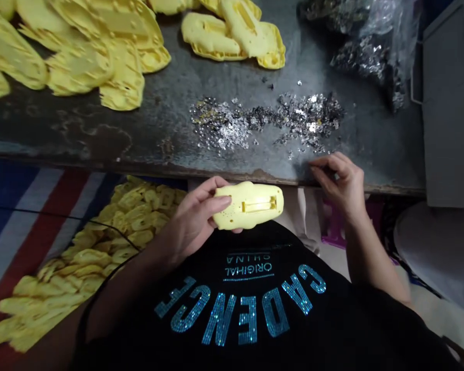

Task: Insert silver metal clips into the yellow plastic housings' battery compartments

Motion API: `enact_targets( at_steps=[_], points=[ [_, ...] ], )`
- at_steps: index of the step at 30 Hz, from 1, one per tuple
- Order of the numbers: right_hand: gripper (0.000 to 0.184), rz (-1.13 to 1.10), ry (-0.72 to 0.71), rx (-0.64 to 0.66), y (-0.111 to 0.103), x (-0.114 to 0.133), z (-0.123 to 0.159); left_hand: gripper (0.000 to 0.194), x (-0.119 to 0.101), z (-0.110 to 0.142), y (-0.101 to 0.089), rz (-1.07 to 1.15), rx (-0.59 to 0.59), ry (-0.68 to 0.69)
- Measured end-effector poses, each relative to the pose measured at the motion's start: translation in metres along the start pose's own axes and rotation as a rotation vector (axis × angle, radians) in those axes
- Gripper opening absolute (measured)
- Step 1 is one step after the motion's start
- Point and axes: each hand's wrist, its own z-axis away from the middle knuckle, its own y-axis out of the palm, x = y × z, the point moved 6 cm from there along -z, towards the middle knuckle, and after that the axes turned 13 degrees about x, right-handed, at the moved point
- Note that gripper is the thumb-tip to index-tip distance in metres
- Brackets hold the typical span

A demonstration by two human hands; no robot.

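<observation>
My left hand (201, 214) grips a yellow plastic shell (251, 205) by its left end, thumb on top, in front of the table's near edge. The shell has a long battery slot and a cluster of small holes near my thumb. Over the table edge, my right hand (338, 178) has its thumb and forefinger pinched together; whatever sits between the fingertips is too small to make out. Just beyond that hand lies a spread of small shiny metal pieces (303, 118), stretching left into a brighter heap (232, 129).
More yellow shells (119, 62) are piled at the table's far left, with a few shells (235, 33) at the back middle. Plastic bags of metal pieces (365, 51) lie back right beside a grey box (452, 113). Below left, many yellow parts (100, 252) rest on striped cloth (34, 221).
</observation>
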Motion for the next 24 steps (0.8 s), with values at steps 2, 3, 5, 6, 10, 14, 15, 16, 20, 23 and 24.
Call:
enact_targets(
  at_steps=[2, 3, 5, 6, 10, 14, 15, 16, 20, 23, 24],
  points=[
    [0.015, 0.247, -0.052, -0.063, 0.001, 0.002, -0.012, 0.046, -0.002, 0.000, -0.002, 0.033, -0.048, -0.015],
    [0.016, 0.328, -0.062, -0.050, 0.004, 0.003, -0.019, 0.047, -0.003, 0.000, -0.002, 0.052, -0.071, -0.023],
    [0.019, 0.449, -0.070, -0.006, 0.012, 0.006, -0.034, 0.049, -0.004, 0.001, -0.002, 0.075, -0.113, -0.036],
    [0.020, 0.489, -0.076, 0.023, 0.016, 0.007, -0.041, 0.050, -0.005, 0.002, -0.002, 0.077, -0.126, -0.038],
    [0.023, 0.566, -0.124, 0.144, 0.022, 0.013, -0.055, 0.050, -0.006, 0.003, -0.005, 0.064, -0.140, -0.043],
    [0.022, 0.616, -0.139, 0.170, 0.022, 0.015, -0.050, 0.045, -0.003, 0.005, -0.009, 0.105, -0.124, -0.005],
    [0.022, 0.624, -0.139, 0.162, 0.022, 0.014, -0.047, 0.043, -0.003, 0.005, -0.009, 0.121, -0.122, 0.008],
    [0.022, 0.627, -0.138, 0.148, 0.022, 0.013, -0.044, 0.041, -0.002, 0.006, -0.010, 0.134, -0.119, 0.017],
    [0.019, 0.607, -0.128, 0.091, 0.025, 0.010, -0.037, 0.035, 0.001, 0.005, -0.010, 0.161, -0.097, 0.045],
    [0.016, 0.532, -0.181, 0.043, 0.024, 0.021, -0.032, 0.033, 0.002, 0.003, -0.009, 0.161, -0.084, 0.069],
    [0.015, 0.477, -0.211, 0.028, 0.023, 0.028, -0.029, 0.034, 0.002, 0.002, -0.007, 0.157, -0.074, 0.074]
  ],
)
